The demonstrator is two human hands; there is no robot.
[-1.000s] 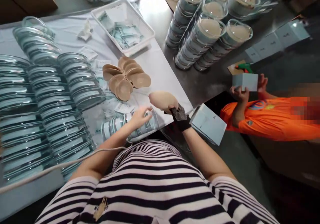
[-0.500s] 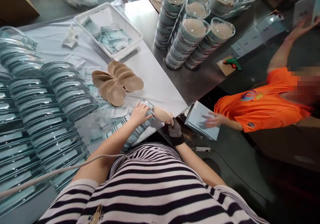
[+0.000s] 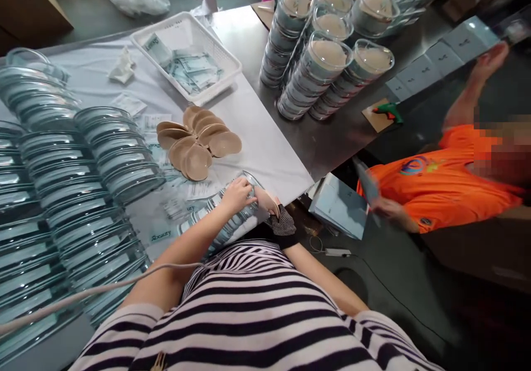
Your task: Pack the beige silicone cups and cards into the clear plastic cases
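Observation:
My left hand (image 3: 238, 195) rests with curled fingers on the end of a row of clear plastic cases (image 3: 226, 224) lying on their sides at the table edge. In my right hand (image 3: 282, 220), which wears a dark dotted fingerless glove, a beige bra cup (image 3: 265, 198) is gripped at its outer edge. The cup sits against the mouth of the end case; how far it is inside I cannot tell. Just beyond, a fanned pile of beige bra cups (image 3: 197, 163) lies on the white-covered table.
Rows of clear cases (image 3: 70, 188) fill the left side. A white basket (image 3: 226, 78) holds printed packets. Stacked filled cases (image 3: 311, 78) stand on the metal table (image 3: 332, 144), near a green glue gun (image 3: 388, 111). A person in orange (image 3: 415, 177) handles flat boxes (image 3: 340, 205) at right.
My right hand has moved left with the bra cup, bringing it closer against the end case. My left hand stays on the cases. The co-worker now lifts a flat light piece from the boxes.

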